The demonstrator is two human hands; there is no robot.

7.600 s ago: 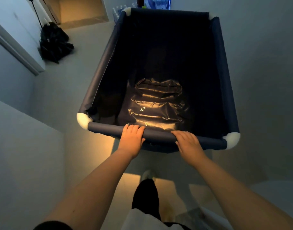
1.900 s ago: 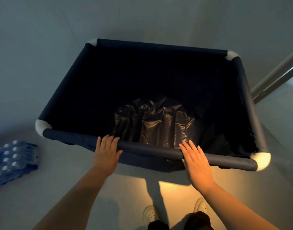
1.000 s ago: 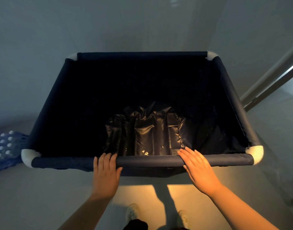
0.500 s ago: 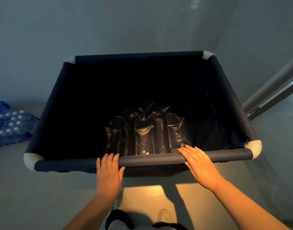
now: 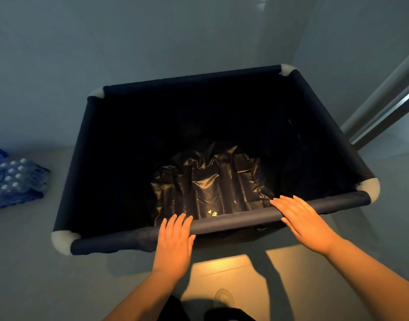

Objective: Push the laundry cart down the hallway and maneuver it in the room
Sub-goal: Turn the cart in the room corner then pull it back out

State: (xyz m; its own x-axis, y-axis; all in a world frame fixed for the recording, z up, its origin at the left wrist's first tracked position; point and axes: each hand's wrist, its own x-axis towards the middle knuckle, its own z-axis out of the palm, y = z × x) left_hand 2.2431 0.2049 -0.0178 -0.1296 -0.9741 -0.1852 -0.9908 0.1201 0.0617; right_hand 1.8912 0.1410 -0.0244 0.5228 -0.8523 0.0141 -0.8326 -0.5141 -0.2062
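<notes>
The laundry cart (image 5: pixel 233 222) is a dark blue fabric bin with white padded corners, filling the middle of the view. A crumpled black liner (image 5: pixel 210 181) lies on its bottom. My left hand (image 5: pixel 174 242) lies flat on the near rail, left of its middle, fingers stretched over the top. My right hand (image 5: pixel 303 222) rests flat on the same rail further right, fingers spread and not wrapped around it. The rail slants, its right end farther from me. The cart's far edge stands close to a pale wall (image 5: pixel 152 38).
A shrink-wrapped pack of water bottles (image 5: pixel 13 179) lies on the floor left of the cart. A metal door frame or track (image 5: pixel 384 107) runs diagonally at the right, close to the cart's right side. My shoe (image 5: pixel 224 297) shows below on a lit patch of floor.
From the hallway the cart has come up to a wall. In the last second it has turned, its right end swinging away from me. Both hands stay on the near rail.
</notes>
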